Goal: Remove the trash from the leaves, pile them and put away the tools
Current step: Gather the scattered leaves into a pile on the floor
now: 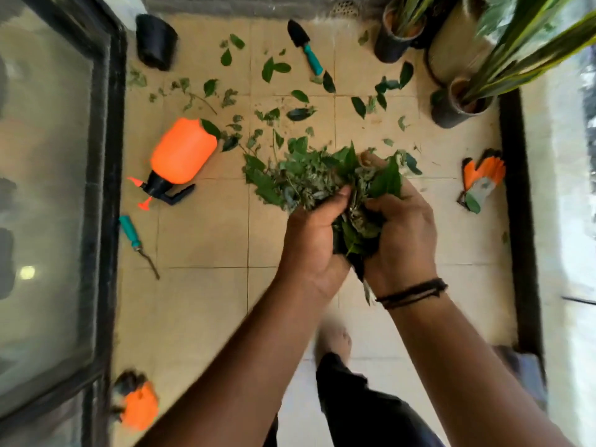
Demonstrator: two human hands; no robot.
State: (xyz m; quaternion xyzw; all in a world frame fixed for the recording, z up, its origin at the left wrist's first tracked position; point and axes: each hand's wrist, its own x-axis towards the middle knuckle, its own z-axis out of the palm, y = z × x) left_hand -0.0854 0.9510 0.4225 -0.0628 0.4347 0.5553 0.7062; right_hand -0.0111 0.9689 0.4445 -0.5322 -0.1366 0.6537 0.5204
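A thick bunch of leaves (317, 180) is held above the tiled floor (206, 240), between the two hands and spilling forward over them. The left hand (314, 238) curls round the near left side of the bunch, thumb up and pressed into the greenery. The right hand (400, 227) grips the right side, fingers wrapped under and into the leaves, with a dark cord bracelet (412, 293) at the wrist. Both hands are closed on the bunch, touching each other low down where a few stems hang out.

No writing or brand can be read on anything here.

More loose leaves (274, 69) lie scattered over the tiles beyond the hands, reaching toward the far wall. Among them, a small black trowel (304, 46) with a teal handle lies at the far side. An orange spray bottle (179, 156) lies on its side to the left, its black nozzle pointing toward the near side, one leaf resting on its far end. Nearer, a teal-handled hand tool (137, 241) lies beside the glass door (48, 188). A pair of orange and grey gloves (482, 180) lies at the right, with a leaf on it. A black pot (154, 41) lies tipped at the far left; potted plants (467, 91) stand at the far right. A blurred orange object (138, 404) sits near the bottom left corner.
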